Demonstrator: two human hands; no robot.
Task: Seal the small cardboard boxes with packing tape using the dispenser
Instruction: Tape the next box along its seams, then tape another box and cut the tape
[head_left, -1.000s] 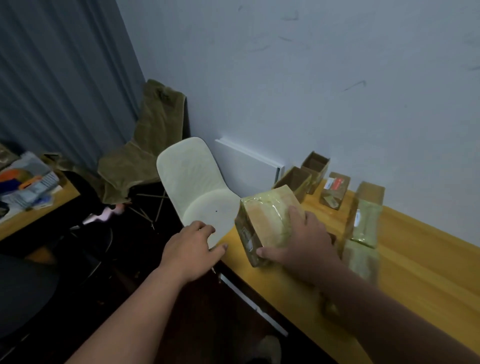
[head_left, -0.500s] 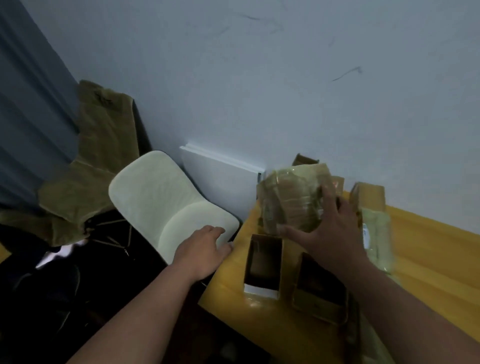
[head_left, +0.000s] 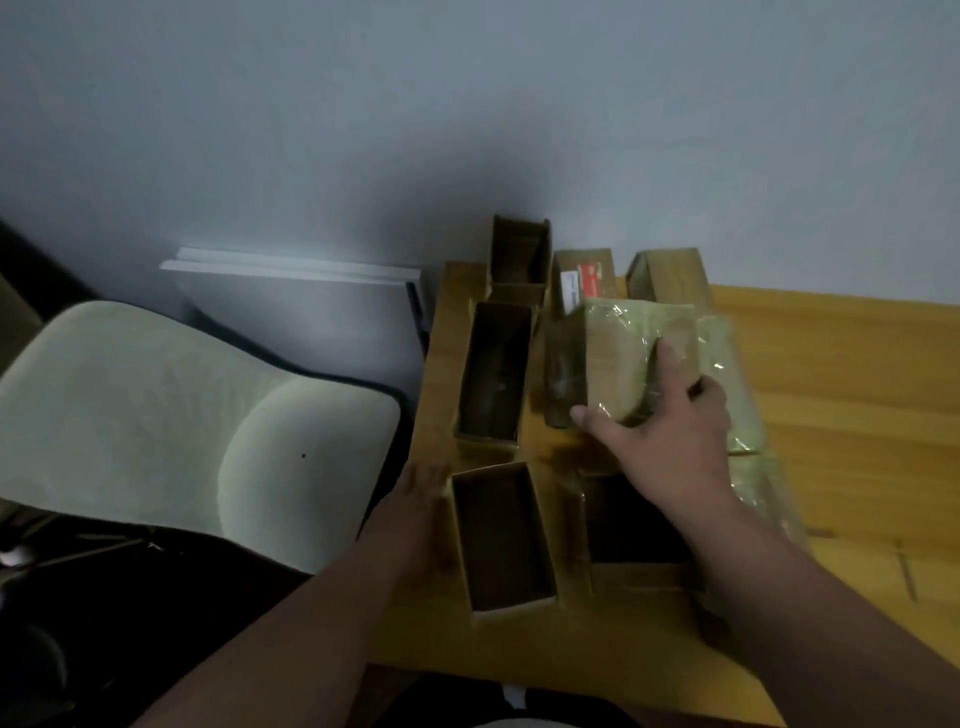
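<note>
Open boxes (head_left: 496, 371) look empty. Right hand (head_left: 670, 441) grips the taped box (head_left: 623, 358), now lowered among them; left hand (head_left: 421, 499), fingers straight, now touches the bench (head_left: 831, 364).

The right hand (head_left: 670, 441) grips a taped box (head_left: 618, 358), with the thumb at its near corner and the fingers curled over its right side. The box is among other boxes on the yellow counter (head_left: 841, 374). The left hand (head_left: 421, 514) lies flat with straight fingers at the left edge of the counter, touching the side of an open box (head_left: 501, 535). A second open box (head_left: 493, 374) stands behind it, and a third (head_left: 519, 257) is close to the grey wall (head_left: 467, 104). Beside the third is a box with a red label (head_left: 584, 278). Left of the counter is a pale chair (head_left: 171, 421), and a white board (head_left: 306, 306) leans on the wall.
</note>
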